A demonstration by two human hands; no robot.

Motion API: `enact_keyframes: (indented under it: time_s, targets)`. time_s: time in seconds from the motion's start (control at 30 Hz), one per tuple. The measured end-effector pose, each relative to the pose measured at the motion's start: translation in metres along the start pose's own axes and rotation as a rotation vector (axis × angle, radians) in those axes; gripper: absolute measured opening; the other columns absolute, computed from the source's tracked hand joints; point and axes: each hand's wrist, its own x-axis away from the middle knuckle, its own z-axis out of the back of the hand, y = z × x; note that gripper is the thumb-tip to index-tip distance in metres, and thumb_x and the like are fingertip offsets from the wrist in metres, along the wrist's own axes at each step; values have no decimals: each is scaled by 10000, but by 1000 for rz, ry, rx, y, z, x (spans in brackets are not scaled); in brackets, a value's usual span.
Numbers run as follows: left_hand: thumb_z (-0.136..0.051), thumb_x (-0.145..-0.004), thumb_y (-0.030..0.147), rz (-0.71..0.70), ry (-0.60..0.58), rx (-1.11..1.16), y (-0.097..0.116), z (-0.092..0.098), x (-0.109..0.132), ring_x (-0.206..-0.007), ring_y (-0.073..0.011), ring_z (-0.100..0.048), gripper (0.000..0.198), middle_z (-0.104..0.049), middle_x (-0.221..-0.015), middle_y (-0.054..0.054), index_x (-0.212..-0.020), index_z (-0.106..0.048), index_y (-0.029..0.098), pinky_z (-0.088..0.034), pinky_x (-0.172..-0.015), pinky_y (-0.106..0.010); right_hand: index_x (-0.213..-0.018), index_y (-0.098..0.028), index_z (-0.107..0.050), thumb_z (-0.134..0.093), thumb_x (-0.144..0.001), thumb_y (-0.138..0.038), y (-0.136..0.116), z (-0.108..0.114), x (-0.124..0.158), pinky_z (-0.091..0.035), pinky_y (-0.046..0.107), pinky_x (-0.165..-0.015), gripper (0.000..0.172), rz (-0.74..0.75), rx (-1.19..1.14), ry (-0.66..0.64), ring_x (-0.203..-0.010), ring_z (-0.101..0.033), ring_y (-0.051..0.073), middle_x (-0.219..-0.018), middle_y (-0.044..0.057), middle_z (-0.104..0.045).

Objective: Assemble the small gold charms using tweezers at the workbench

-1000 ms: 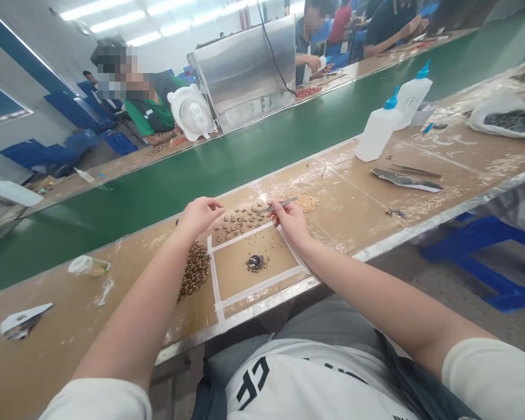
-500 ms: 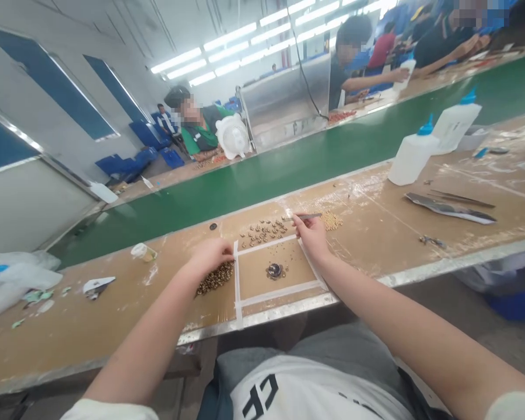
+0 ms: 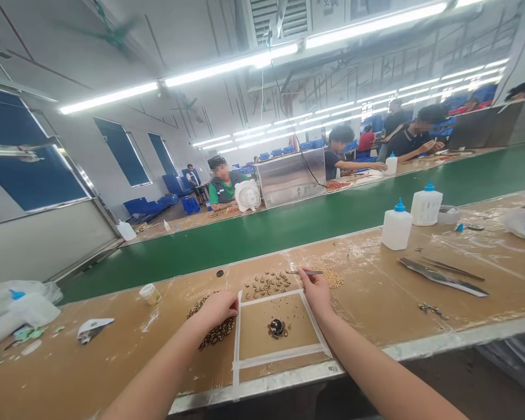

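Note:
My left hand [image 3: 221, 307] rests at a pile of small bronze-coloured metal pieces [image 3: 219, 333], its fingers curled together at the pile's right edge. Whatever those fingers hold, if anything, is hidden. Tweezers [image 3: 315, 272] are pinched in my right hand [image 3: 314, 287], pointing left toward a scattered group of similar bronze pieces [image 3: 266, 284]. Beyond that hand lies a heap of tiny yellowish beads [image 3: 332, 279]. Between my hands, inside a white-taped rectangle [image 3: 284, 356], sits a small dark round container [image 3: 277, 326] with dark stains around it and tiny specks behind.
Two white bottles [image 3: 396, 229] with blue caps stand at the right. Nearby lie another pair of tweezers [image 3: 452, 268] and a long flat strip [image 3: 441, 277]. A small cup [image 3: 149, 293] stands left. Past the table runs a green belt [image 3: 245, 233], with co-workers opposite.
The view has tilted upward, so the table sits lower in the picture. Both hands stay at nearly the same spots on the table, and the tweezers remain in my right hand.

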Motion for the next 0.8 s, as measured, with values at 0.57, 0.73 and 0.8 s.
enact_keyframes:
  time_s: [0.57,0.73,0.8]
  targets:
    - [-715,-854,181,-133,150,260,-23,-12,0,-1034,-297,-735,65,-794,-1092,-60,-866,-752,234,-478,-853,-336,-905,-168,-809,-786,-667,-927,12,0,-3,-543,381,-736,796,-11,125,-17,-839,-715,319,-832,120,-775]
    - [-625,-958,304,-150,318,476,2,-1,-6,-917,-264,-722,135,-804,-983,-46,-944,-742,236,-454,-791,-319,-754,-226,-680,-749,-727,-941,8,-11,8,-581,409,-842,719,15,3,-86,-865,-717,288,-818,82,-723]
    - [-551,-1028,387,-179,396,602,23,-4,-18,-800,-233,-707,237,-792,-908,-32,-994,-728,234,-458,-751,-307,-824,-237,-653,-814,-748,-862,-7,-16,15,-551,360,-726,650,47,-109,-124,-705,-628,206,-747,17,-633]
